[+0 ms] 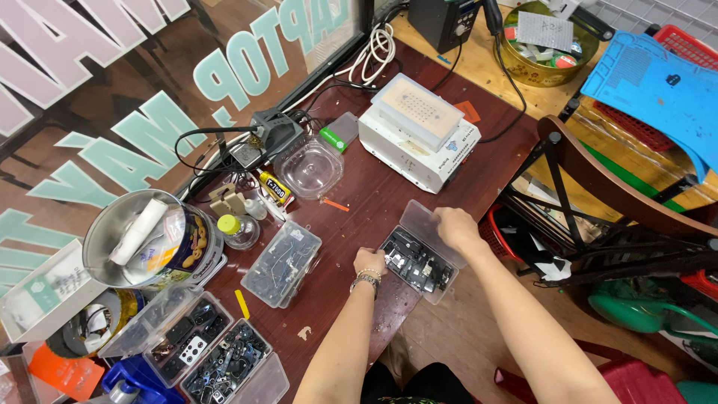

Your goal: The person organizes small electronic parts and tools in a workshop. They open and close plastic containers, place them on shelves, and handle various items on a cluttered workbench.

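A small clear plastic parts box (416, 263) full of dark small components lies open at the near edge of the dark red table (359, 202). My left hand (369, 262) rests on the box's left end, a bracelet at the wrist. My right hand (455, 225) grips the raised clear lid (420, 223) at the box's far right side.
Another closed clear parts box (283, 262) lies left of it, two more open boxes (202, 348) at the near left. A round tin (149, 239), glue tube (274, 188), empty clear tub (310, 168), white heating machine (419, 135), wooden chair (598, 187) at right.
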